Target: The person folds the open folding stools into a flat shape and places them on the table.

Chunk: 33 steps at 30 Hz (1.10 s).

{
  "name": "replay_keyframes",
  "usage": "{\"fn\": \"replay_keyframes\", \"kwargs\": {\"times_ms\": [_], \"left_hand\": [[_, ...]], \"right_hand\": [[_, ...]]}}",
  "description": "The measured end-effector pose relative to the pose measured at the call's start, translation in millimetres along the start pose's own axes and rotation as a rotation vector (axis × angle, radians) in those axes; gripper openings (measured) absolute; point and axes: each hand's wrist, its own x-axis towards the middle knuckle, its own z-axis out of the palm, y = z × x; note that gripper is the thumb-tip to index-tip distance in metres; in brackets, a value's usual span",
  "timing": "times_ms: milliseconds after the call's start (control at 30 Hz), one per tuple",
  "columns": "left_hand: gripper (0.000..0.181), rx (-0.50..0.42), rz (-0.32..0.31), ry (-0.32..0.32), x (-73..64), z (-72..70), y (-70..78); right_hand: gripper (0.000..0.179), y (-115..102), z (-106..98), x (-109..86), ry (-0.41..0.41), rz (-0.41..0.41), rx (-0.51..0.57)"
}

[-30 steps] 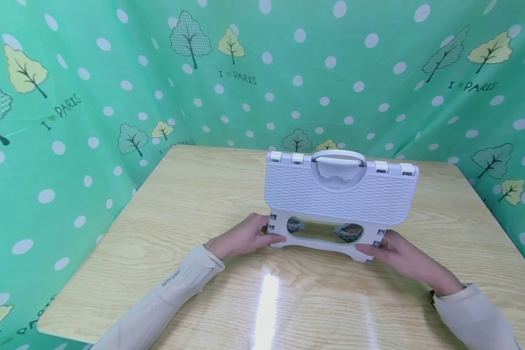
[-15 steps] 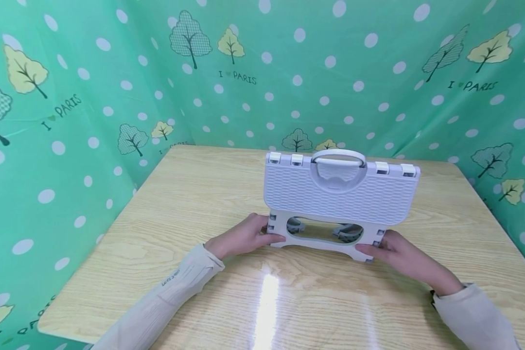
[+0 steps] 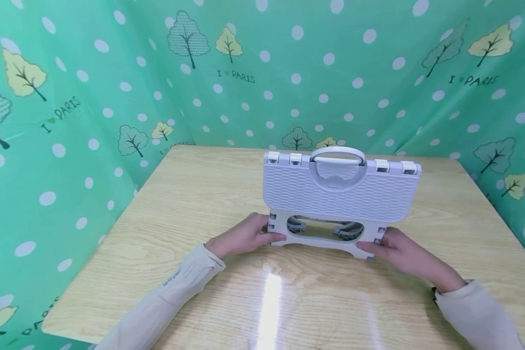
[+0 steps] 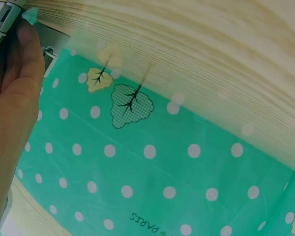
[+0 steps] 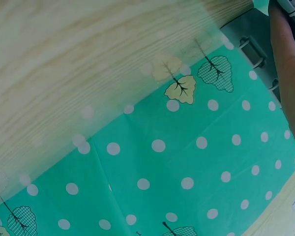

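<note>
A pale lilac and white folding step stool (image 3: 339,197) stands right of the table's middle, its textured top panel folded down towards me. A carrying handle (image 3: 339,151) arches up at its upper edge. Below that panel is a leg panel (image 3: 319,241) with a long oval opening, through which grey inner parts show. My left hand (image 3: 245,236) grips the leg panel's left side, thumb in front and fingers behind. On the opposite side my right hand (image 3: 402,250) holds the same panel, thumb likewise in front. Both wrist views catch only a corner of the stool (image 4: 1,22).
The light wood-grain table (image 3: 170,199) spreads around the stool, with a bright light reflection (image 3: 269,311) on its front part. A green dotted curtain (image 3: 262,92) printed with trees hangs behind the table and along its sides.
Both hands keep the same grip on the step stool, which has barely moved. The head view has shifted very slightly.
</note>
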Motion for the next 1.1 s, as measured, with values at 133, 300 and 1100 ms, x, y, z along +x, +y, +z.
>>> {"fn": "replay_keyframes", "kwargs": {"times_ms": [133, 300, 1100], "left_hand": [[0.037, -0.008, -0.006, -0.008, 0.7, -1.4, 0.2], [0.037, -0.018, -0.001, 0.0, 3.7, -3.7, 0.4], [0.041, -0.032, 0.006, -0.018, 0.2, -0.6, 0.9]], "right_hand": [[0.009, -2.0, -1.4, 0.4, 0.007, 0.008, -0.012], [0.01, -3.2, -6.0, 2.3, 0.021, 0.007, -0.028], [0.018, 2.5, -0.2, 0.1, 0.011, -0.019, -0.001]]}}
